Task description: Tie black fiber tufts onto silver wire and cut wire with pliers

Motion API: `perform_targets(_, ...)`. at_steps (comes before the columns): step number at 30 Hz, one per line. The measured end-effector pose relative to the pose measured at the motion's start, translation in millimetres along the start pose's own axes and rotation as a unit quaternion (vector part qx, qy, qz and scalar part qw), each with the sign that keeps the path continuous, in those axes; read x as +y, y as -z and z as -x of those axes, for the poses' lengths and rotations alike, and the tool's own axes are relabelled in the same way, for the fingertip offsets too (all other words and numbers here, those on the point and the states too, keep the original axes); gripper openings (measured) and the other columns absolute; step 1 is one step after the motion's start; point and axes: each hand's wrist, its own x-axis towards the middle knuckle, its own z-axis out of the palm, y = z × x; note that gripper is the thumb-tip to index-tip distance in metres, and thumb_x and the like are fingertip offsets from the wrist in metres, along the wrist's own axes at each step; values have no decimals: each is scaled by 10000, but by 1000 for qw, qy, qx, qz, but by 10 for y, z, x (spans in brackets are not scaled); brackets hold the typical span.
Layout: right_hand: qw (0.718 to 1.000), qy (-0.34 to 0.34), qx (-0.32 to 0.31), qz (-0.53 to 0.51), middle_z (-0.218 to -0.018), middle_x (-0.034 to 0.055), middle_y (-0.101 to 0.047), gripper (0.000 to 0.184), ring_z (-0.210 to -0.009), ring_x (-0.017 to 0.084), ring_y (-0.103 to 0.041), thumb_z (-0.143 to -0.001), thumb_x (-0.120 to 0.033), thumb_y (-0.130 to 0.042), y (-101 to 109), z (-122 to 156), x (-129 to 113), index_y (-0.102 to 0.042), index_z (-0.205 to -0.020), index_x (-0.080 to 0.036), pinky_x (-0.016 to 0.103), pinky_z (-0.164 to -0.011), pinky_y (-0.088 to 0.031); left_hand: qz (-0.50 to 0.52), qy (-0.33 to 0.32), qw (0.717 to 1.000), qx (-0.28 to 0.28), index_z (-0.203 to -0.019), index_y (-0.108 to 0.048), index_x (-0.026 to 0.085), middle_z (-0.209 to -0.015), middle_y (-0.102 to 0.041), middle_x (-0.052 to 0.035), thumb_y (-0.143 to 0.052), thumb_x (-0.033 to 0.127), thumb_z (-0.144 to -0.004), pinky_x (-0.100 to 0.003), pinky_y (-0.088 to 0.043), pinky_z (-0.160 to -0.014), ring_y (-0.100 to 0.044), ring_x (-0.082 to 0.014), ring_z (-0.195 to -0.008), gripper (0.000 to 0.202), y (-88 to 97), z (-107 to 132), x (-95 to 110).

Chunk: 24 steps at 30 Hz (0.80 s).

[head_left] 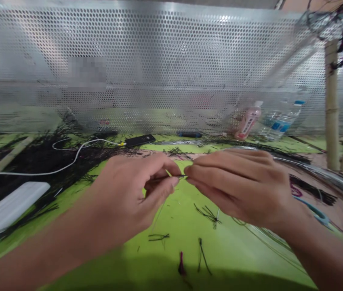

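My left hand (pixel 135 194) and my right hand (pixel 238 186) meet above the green table (pixel 183 242). Both pinch a thin dark wire strand (pixel 181 176) between thumb and fingertips, the fingertips almost touching. The strand is tiny and mostly hidden by the fingers. Under the hands lie short black wire scraps (pixel 209 213) and a small magenta piece (pixel 181 264).
A heap of black wiry strands (pixel 38 161) covers the left of the table, with a white power bank (pixel 4 212), a white cable (pixel 68 159) and a black phone (pixel 139 140). A perforated metal screen (pixel 159 68) stands behind. Bottles (pixel 277 121), teal scissors (pixel 316 212) and bamboo poles (pixel 331 105) are on the right.
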Motion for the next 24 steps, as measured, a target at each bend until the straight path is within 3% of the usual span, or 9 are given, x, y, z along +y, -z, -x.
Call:
perform_targets(4, 999, -10, -19, -29, -934, 18, -768, 74, -832, 137, -720, -949, -134, -639, 10, -7, -14, -667, -975, -197, 257, -688, -542, -15, 32, 998, -48, -1062, -677, 264, -808, -747, 44, -586, 281, -939, -237, -477, -561, -685, -139, -667, 153, 95, -3, -17)
perform_targets(9, 999, 18, -14, 34, -865, -2, -765, 91, -728, 122, -709, -918, -118, -686, -23, 1, -41, -681, -976, -188, 261, -585, -490, -21, 23, 997, -65, -1017, -715, 292, -830, -759, 56, -583, 289, -949, -218, -424, -470, -652, -118, -594, 148, 229, 5, -51)
perform_targets(17, 997, -32, -32, -61, -882, 14, -754, 88, -656, 105, -645, -930, -146, -638, -37, 15, -62, -684, -1000, -175, 279, -597, -455, -11, -14, 1000, -1, -1016, -716, 302, -843, -776, 114, -668, 237, -906, -154, -484, -570, -710, -85, -664, 137, 205, 5, -27)
perform_targets(21, 991, -59, -52, -111, -738, 1, -679, 94, -627, 99, -569, -957, -155, -611, -25, -7, -87, -685, -899, -158, 281, -573, -387, -27, -38, 999, 0, -1018, -708, 270, -860, -787, 97, -656, 244, -922, -182, -479, -585, -724, -100, -685, 112, 185, 10, -24)
perform_targets(24, 968, -117, -101, -196, -649, -23, -577, 160, -584, 87, -466, -961, -144, -573, 13, -48, -102, -679, -842, -161, 271, -558, -350, -25, -58, 998, -7, -1029, -694, 253, -880, -790, 88, -652, 237, -931, -198, -473, -610, -734, -102, -710, 108, 164, 17, -17)
